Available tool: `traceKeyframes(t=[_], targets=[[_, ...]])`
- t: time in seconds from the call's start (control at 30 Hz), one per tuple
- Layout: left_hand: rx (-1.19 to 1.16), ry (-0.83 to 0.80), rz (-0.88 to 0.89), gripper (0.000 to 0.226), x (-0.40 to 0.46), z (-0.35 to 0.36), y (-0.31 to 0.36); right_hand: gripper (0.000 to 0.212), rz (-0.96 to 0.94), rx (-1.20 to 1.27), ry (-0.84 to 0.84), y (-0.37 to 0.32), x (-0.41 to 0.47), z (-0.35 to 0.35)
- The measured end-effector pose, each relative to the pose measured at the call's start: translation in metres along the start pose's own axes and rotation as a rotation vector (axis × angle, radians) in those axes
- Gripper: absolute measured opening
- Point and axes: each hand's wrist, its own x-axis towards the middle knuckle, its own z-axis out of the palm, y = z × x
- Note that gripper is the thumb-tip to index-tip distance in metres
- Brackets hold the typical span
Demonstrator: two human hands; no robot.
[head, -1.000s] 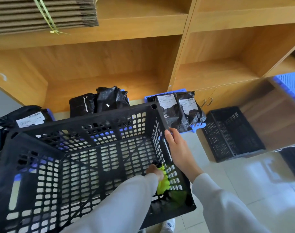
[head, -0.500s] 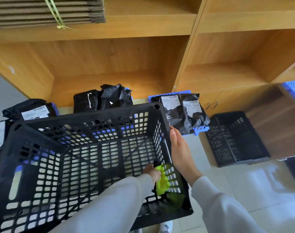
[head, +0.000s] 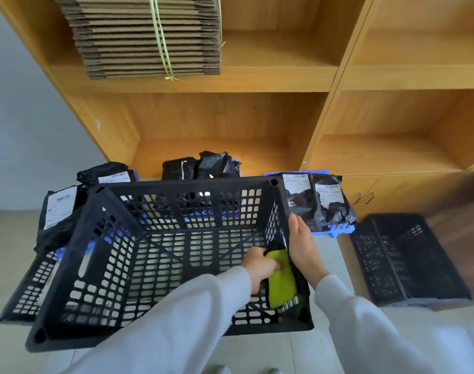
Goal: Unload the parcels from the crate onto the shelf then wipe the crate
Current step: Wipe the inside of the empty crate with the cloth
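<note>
An empty black perforated crate (head: pixel 192 182) is tilted up in front of me. Inside it, my left hand (head: pixel 258 268) grips a yellow-green cloth (head: pixel 282 279) against the inner right wall, near the bottom corner. On the outside of that same wall my right hand (head: pixel 302 245) lies flat, fingers straight along the rim. Black parcels with white labels sit behind the crate: at the left (head: pixel 59 210), in the middle (head: pixel 217 164) and at the right (head: pixel 318 201). The wooden shelf (head: pixel 217 151) rises behind them.
The right parcels lie on a blue crate (head: pixel 334 230). A second black crate (head: pixel 408 255) stands on the tiled floor at the right, and another (head: pixel 28 290) shows under the held crate's left side. A tied bundle of flat cardboard (head: pixel 149 36) fills the upper shelf.
My view has tilted up, showing more of the shelf. My left hand has slid the cloth a little up the crate's right wall. My right hand stays flat on that wall.
</note>
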Motion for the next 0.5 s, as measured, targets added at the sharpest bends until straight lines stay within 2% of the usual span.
traceKeyframes(t=[0.07,0.17,0.3,0.43,0.5], targets=[[0.020,0.033,0.029,0.015,-0.004,0.000,0.004,0.044,0.034,0.034,-0.035,-0.005,-0.001,-0.002],[0.073,0.110,0.045,0.042,-0.003,0.009,0.005,0.047,0.116,0.049,-0.078,-0.009,0.004,-0.004],[0.076,0.201,0.082,0.033,0.010,0.017,0.003,0.046,0.145,0.078,-0.132,-0.016,0.014,-0.011],[0.065,0.235,0.031,0.034,0.024,0.020,-0.002,0.052,0.132,0.075,-0.155,-0.028,0.020,-0.007],[0.085,0.241,0.010,0.037,0.035,0.021,-0.004,0.053,0.121,0.059,-0.114,-0.026,0.024,0.000]])
